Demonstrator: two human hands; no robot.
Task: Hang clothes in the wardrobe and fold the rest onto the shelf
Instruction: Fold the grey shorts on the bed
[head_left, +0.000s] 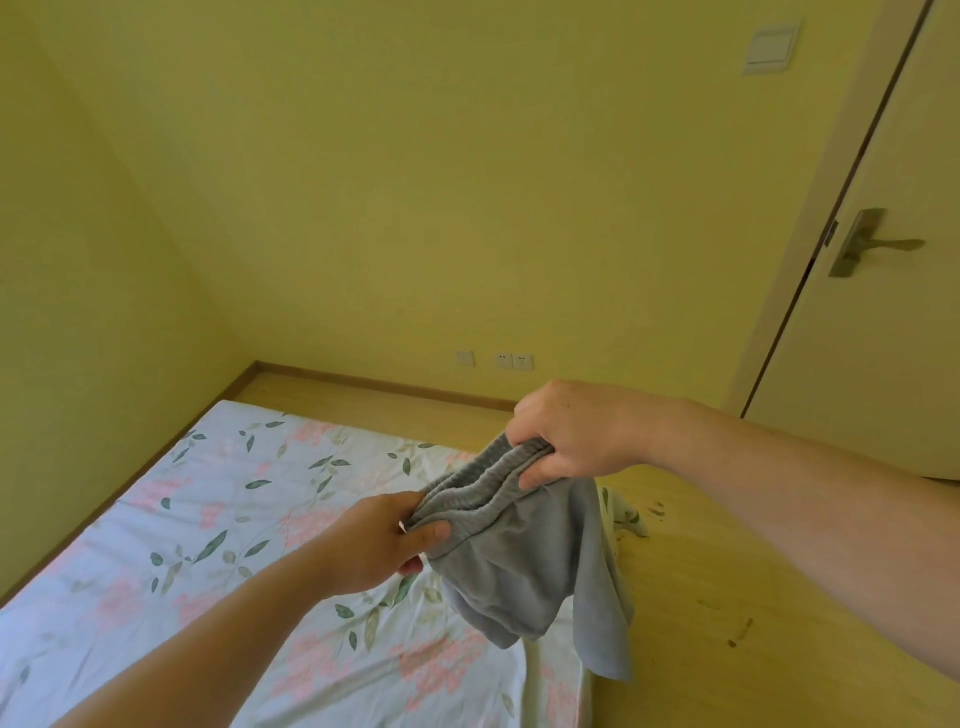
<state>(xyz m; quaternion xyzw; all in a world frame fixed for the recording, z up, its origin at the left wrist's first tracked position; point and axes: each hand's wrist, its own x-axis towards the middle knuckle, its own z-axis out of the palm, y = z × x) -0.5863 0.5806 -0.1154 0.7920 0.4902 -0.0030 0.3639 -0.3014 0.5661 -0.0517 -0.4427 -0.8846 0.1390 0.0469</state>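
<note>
Yellow-painted walls (415, 182) enclose the room; a pale door (883, 322) with a metal lever handle (867, 244) stands at the right. No wardrobe or shelf is in view.

Floor (727, 597): light wood boards, bare at the right, a few dark marks on them.

Bed (234, 545): low mattress under a floral sheet in white, pink and green, flat and mostly bare, likely serving as the surface for folding.

Shorts (519, 561): grey, soft knit, elastic waistband. Held in the air above the near right corner of the bed, the waistband stretched between two hands, the legs hanging free below; one leg trails lower toward the floor edge. Held by the waistband, probably so the fabric drops straight and the piece can be squared up before folding.

Right hand (571, 436): the higher one, grip closed over the bunched far end of the waistband.

Left hand (384, 540): lower and nearer, thumb and fingers pinched shut on the other end.

Small crumpled cloth (631, 517): floral, lying on the floor just beyond the shorts, partly hidden.
</note>
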